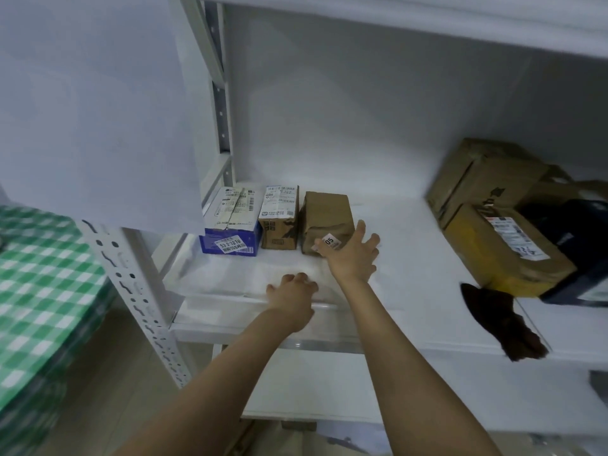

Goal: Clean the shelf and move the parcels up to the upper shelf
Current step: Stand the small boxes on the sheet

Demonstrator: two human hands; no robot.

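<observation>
Three small parcels stand in a row on the white shelf (394,258): a blue box (230,240) at the left, a narrow brown box (279,230) in the middle, and a brown paper-wrapped parcel (324,218) with a "05" sticker. My right hand (353,255) is spread open, its fingers against the front right corner of the wrapped parcel. My left hand (292,296) rests on the shelf's front edge with fingers curled, holding nothing that I can see. A dark brown cloth (500,320) lies over the shelf edge at the right.
Larger cardboard boxes (483,179) and a yellow-brown parcel (503,251) with a dark bag (579,278) crowd the shelf's right side. The upper shelf (394,14) runs overhead. A perforated steel post (131,284) stands at left, beside a green checked bundle (42,291).
</observation>
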